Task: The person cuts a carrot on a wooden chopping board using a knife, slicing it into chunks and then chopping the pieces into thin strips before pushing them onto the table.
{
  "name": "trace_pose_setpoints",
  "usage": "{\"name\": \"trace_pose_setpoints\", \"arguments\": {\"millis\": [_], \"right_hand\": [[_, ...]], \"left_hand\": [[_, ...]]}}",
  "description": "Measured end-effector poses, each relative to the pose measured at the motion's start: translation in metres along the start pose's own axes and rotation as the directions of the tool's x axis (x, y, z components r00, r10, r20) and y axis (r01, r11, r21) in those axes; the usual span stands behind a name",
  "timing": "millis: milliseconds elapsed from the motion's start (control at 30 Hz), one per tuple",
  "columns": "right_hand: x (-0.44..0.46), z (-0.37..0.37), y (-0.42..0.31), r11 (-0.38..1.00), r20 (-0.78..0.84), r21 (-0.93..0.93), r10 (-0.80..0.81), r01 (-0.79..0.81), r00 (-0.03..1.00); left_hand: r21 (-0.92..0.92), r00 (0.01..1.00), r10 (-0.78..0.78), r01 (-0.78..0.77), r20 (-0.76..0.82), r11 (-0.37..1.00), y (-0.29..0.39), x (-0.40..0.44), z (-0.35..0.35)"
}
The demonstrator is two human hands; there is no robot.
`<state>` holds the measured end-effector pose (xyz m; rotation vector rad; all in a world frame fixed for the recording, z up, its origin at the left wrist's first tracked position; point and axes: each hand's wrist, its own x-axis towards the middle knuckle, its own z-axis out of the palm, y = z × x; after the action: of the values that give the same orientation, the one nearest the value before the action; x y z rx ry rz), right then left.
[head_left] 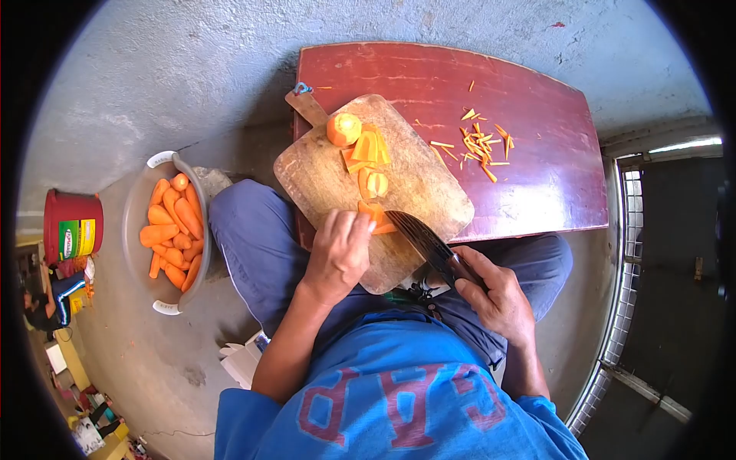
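Note:
My right hand (497, 295) grips the handle of a dark-bladed kitchen knife (420, 236); its tip reaches a carrot piece (376, 217) near the front of the wooden cutting board (429, 180). Closed fingers of my left hand (338, 249) pinch that piece from the left side. Farther up the board lie a thick carrot chunk (343, 129), a few flat carrot slices (366, 149) and a rounded cut piece (373, 183). The board rests partly on the red table and partly over my lap.
Thin carrot sticks (481, 146) are scattered on the red table (537, 92). At my left stands a grey tub (132, 222) holding several whole carrots (175, 218). Beyond it are a red bucket (52, 226) and another person (57, 303). A wall runs behind the table.

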<state>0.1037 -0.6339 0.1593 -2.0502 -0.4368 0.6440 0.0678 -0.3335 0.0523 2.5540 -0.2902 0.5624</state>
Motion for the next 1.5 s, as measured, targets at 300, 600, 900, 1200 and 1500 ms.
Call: {"name": "trace_pose_setpoints", "arguments": {"millis": [300,600,900,1200,1500], "right_hand": [[-0.001,0.001,0.001,0.999,-0.01,0.0,0.042,-0.042,0.999],[-0.003,0.002,0.001,0.999,0.026,0.003,0.047,-0.047,0.999],[-0.018,0.008,-0.011,0.985,0.105,0.086,0.142,-0.151,0.984],[-0.008,0.002,-0.013,0.999,0.05,-0.043,0.001,0.001,0.999],[0.004,0.008,-0.011,0.999,0.107,-0.039,-0.001,0.005,0.994]], "left_hand": [[-0.107,0.972,-0.22,0.211,-0.079,0.972,0.003,-0.007,-0.001],[-0.135,0.984,-0.173,0.176,0.034,0.975,0.011,-0.006,-0.003],[-0.283,0.999,-0.047,0.049,0.016,0.958,-0.008,-0.004,0.01],[-0.055,0.999,-0.036,0.036,0.012,0.998,0.018,-0.006,0.008],[-0.047,1.0,-0.007,0.007,-0.006,0.999,0.013,-0.016,0.013]]}}
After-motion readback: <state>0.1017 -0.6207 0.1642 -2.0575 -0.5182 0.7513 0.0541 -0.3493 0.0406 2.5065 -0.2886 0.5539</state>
